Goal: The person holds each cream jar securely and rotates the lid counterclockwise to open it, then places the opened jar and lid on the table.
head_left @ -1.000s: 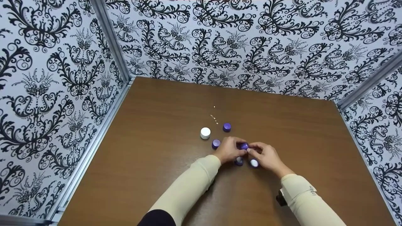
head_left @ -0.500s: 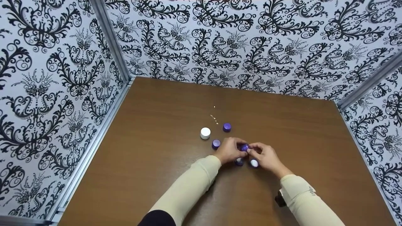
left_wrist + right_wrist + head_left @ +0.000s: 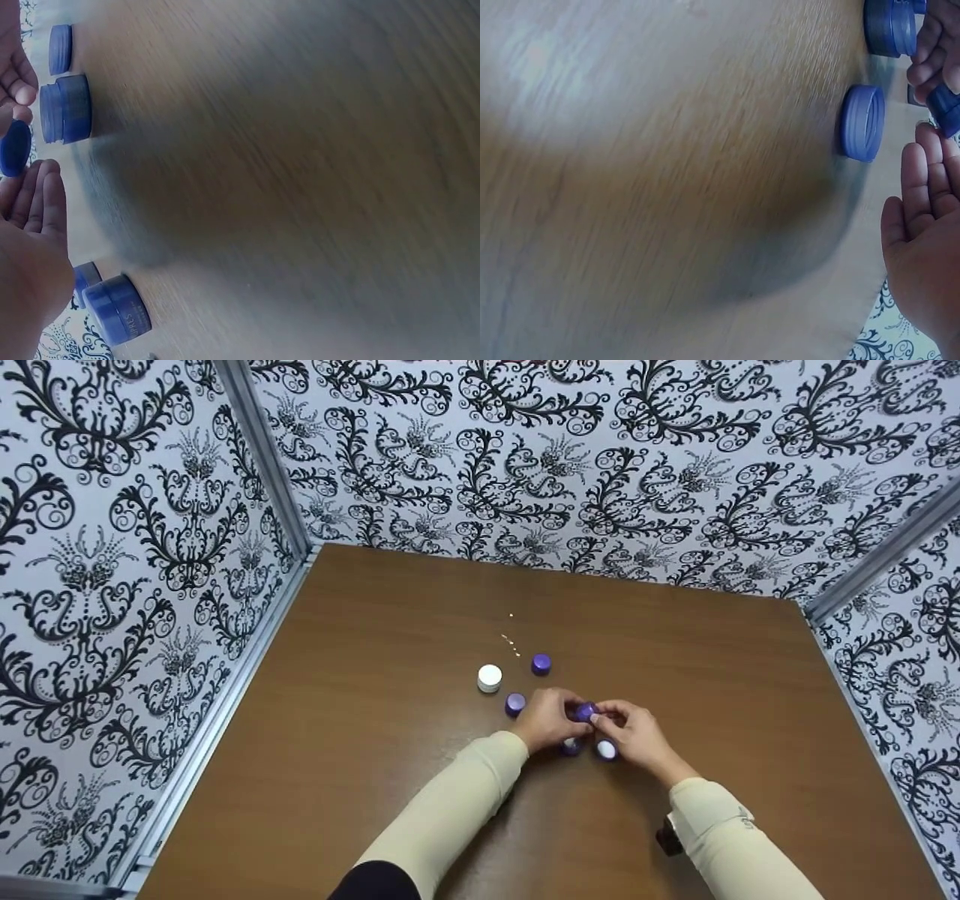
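Left hand (image 3: 550, 718): thumb and finger pinch the purple container (image 3: 586, 712).
Right hand (image 3: 632, 733): pinches it opposite, placed as a second ago.
Lettered jar (image 3: 118, 309): near left hand; blurred print, possibly ending "S".
Purple container: between both hands.

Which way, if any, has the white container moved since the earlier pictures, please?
No: in the head view, the white container sits at the same spot on the table, with no visible shift either way.
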`<act>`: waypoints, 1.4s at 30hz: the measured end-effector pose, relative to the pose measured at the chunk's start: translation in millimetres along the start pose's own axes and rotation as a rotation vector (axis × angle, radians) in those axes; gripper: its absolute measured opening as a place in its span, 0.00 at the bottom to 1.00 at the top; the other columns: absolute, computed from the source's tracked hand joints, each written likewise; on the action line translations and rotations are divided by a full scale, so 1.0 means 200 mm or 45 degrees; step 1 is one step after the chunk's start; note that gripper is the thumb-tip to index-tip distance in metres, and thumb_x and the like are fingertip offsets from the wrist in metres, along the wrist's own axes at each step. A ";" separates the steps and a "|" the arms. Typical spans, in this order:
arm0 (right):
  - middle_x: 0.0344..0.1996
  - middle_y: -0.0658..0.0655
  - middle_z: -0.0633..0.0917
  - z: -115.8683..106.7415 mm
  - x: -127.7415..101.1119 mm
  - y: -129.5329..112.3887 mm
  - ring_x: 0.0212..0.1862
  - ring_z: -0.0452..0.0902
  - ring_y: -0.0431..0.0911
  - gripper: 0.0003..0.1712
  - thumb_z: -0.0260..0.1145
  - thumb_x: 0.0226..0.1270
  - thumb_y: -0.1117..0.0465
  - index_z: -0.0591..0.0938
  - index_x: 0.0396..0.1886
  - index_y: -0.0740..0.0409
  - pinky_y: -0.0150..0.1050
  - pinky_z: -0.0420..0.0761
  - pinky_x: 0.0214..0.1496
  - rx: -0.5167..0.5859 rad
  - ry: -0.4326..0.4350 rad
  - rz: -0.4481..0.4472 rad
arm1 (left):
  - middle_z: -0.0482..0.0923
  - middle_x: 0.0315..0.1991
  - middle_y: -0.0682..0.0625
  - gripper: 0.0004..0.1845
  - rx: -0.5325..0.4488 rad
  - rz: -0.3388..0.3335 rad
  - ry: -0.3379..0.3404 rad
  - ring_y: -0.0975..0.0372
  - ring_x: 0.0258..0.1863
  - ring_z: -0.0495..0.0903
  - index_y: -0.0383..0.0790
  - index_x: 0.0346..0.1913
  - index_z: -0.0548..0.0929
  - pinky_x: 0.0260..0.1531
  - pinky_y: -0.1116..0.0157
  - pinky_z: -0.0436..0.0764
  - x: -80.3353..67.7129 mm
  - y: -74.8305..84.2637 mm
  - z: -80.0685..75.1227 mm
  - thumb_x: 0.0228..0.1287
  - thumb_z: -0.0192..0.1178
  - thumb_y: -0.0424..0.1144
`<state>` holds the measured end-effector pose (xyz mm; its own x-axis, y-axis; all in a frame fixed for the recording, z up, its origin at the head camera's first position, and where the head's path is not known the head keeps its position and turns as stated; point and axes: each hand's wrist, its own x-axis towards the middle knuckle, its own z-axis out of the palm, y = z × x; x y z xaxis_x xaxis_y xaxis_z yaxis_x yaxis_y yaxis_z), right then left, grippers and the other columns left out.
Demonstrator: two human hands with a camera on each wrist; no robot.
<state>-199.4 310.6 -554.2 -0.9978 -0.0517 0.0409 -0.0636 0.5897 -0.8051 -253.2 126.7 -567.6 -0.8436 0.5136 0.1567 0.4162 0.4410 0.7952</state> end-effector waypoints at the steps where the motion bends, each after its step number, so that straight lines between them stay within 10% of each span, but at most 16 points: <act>1: 0.35 0.55 0.87 0.00 0.00 0.00 0.37 0.81 0.45 0.13 0.69 0.67 0.62 0.84 0.46 0.67 0.33 0.77 0.40 0.003 0.001 0.002 | 0.85 0.35 0.58 0.17 0.008 0.003 -0.001 0.72 0.34 0.79 0.39 0.43 0.89 0.39 0.77 0.75 0.00 0.00 0.00 0.50 0.77 0.41; 42: 0.34 0.53 0.87 -0.03 0.00 -0.01 0.37 0.83 0.49 0.14 0.75 0.61 0.61 0.86 0.45 0.64 0.34 0.79 0.40 0.001 0.037 -0.077 | 0.85 0.35 0.59 0.14 0.109 0.076 -0.056 0.71 0.34 0.78 0.42 0.43 0.89 0.38 0.75 0.75 0.00 0.02 -0.04 0.53 0.73 0.42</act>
<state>-199.6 313.3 -548.6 -0.9923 -0.0637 0.1064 -0.1235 0.5856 -0.8011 -253.5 122.4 -559.2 -0.8014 0.5720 0.1748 0.4942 0.4687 0.7322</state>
